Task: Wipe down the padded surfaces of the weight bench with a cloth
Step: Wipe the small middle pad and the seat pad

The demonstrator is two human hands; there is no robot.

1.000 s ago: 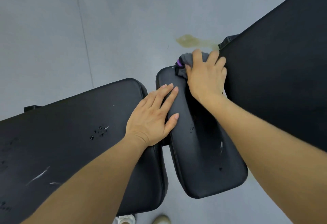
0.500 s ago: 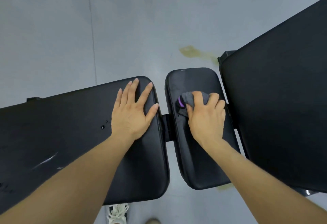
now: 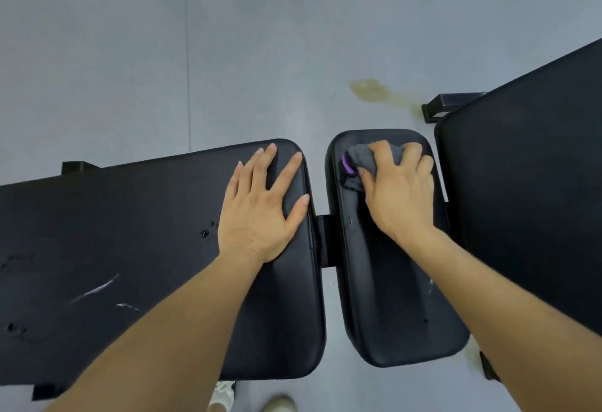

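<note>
Right hand (image 3: 399, 190) grasps a bunched grey cloth (image 3: 361, 164), purple trim showing, and presses it onto the far end of the small seat pad (image 3: 391, 297); likely bunched so the palm can bear down while wiping. Left hand (image 3: 260, 209) lies released, fingers flat and spread, on the near end of the long back pad (image 3: 130, 232) of the bench, probably bracing the body. Droplets (image 3: 208, 229) and pale streaks (image 3: 97, 289) on the long pad suggest it is not yet wiped. Second black pad (image 3: 527, 183) at right, untouched.
</note>
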